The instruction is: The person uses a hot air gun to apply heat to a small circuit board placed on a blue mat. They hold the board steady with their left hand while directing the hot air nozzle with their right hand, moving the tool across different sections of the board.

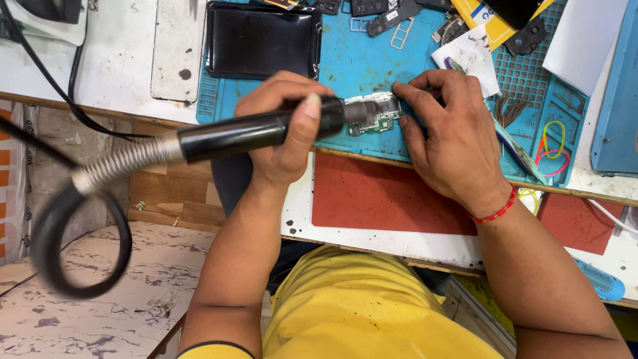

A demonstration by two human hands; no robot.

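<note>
Seen from above, a person in a yellow shirt works at a cluttered repair bench. The left hand (286,133), at the centre of the frame, is closed in a full grip around the black handle of a hot-air tool (259,131), thumb lying along the top; the tool's metal nozzle points right and sits right at the edge of a small green circuit board (373,114). A coiled spring guard and a thick black hose (73,219) trail from the handle toward the lower left of the frame, looping loosely and blurred. The right hand (452,143), just right of centre, is half closed, with fingertips pinching and steadying the right edge of the board; a red thread band circles that wrist. The board lies on a blue work mat (372,60) in the upper middle of the frame, near the bench's front edge. A black tray (262,40) sits above the left hand, and small phone parts are scattered along the top. The risk, as it looks: the nozzle is very near the right fingertips, so a slight slip could burn them, and the hanging hose could tug the tool off its aim.
</note>
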